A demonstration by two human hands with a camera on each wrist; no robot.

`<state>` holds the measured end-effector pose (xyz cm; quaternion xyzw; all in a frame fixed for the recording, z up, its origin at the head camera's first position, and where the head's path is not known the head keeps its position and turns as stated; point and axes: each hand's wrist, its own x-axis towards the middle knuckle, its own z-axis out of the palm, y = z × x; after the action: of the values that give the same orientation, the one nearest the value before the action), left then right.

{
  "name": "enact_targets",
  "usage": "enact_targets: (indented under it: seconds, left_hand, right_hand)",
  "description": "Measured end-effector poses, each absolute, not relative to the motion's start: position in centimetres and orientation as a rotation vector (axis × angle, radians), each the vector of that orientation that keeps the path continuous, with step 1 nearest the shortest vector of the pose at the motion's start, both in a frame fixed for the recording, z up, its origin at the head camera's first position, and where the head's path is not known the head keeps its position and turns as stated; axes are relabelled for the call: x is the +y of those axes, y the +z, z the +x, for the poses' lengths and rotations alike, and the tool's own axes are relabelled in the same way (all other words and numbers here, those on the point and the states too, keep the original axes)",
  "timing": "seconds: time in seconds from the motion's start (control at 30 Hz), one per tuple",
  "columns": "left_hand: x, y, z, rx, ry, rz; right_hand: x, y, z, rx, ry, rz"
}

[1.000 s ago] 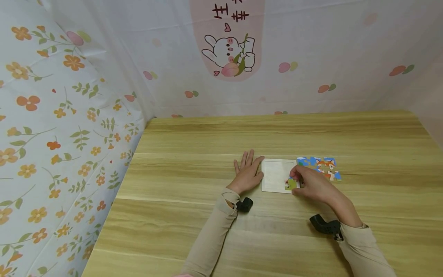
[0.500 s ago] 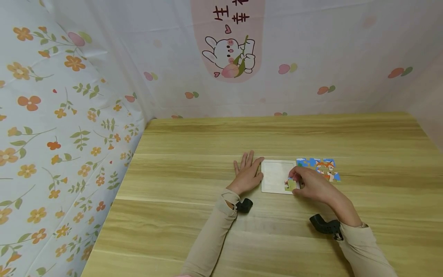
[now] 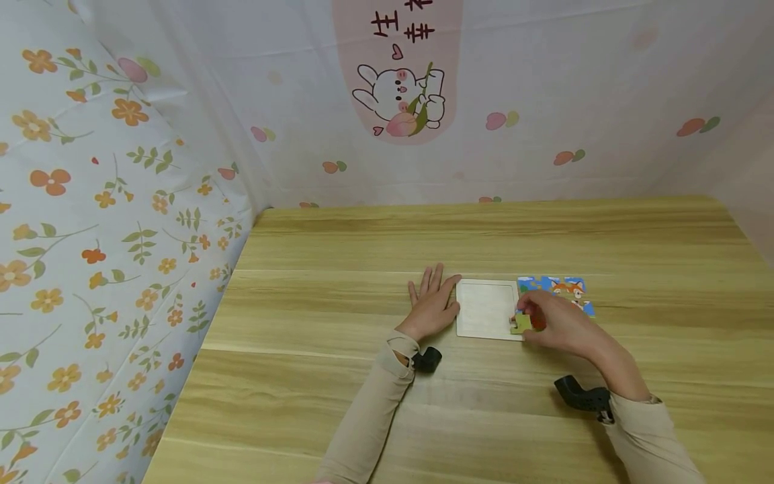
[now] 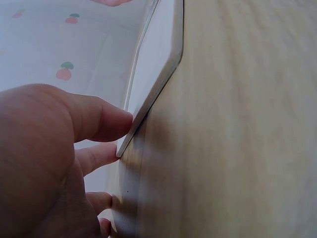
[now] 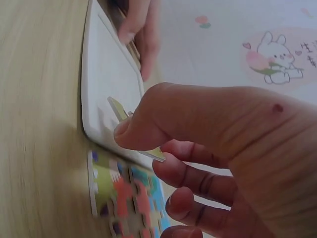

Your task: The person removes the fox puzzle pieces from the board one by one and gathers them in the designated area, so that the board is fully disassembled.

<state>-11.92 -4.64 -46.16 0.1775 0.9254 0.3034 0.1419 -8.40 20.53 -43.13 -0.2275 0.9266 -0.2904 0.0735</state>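
Note:
My right hand (image 3: 562, 326) pinches a green jigsaw puzzle piece (image 3: 521, 325) between thumb and fingers, over the lower right corner of a white puzzle tray (image 3: 484, 310). In the right wrist view the piece (image 5: 119, 110) is tilted above the tray's rim. My left hand (image 3: 428, 310) lies with fingers spread at the tray's left side, thumb and index finger touching its edge. The left wrist view shows the thumb (image 4: 116, 124) against that edge. Right of the tray lie several joined puzzle pieces (image 3: 535, 284) with a fox picture, partly hidden by my right hand.
Everything rests on a wood-grain table (image 3: 338, 269). A white curtain (image 3: 272, 81) with a rabbit print hangs behind it, and a flowered one (image 3: 139, 235) runs along the left. Each wrist carries a black camera (image 3: 428, 359).
My right hand has shifted a little to the right with the puzzle piece, from inside the tray's corner to its right rim. My left hand has stayed in place.

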Motion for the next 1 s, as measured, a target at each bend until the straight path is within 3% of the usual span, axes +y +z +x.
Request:
enact_targets:
  seconds: [1.0]
  left_hand:
    - [-4.6,-46.1,-11.9,2.674,0.872,0.511]
  right_hand:
    - [25.5,-43.1,-7.6,2.815,-0.950,-0.542]
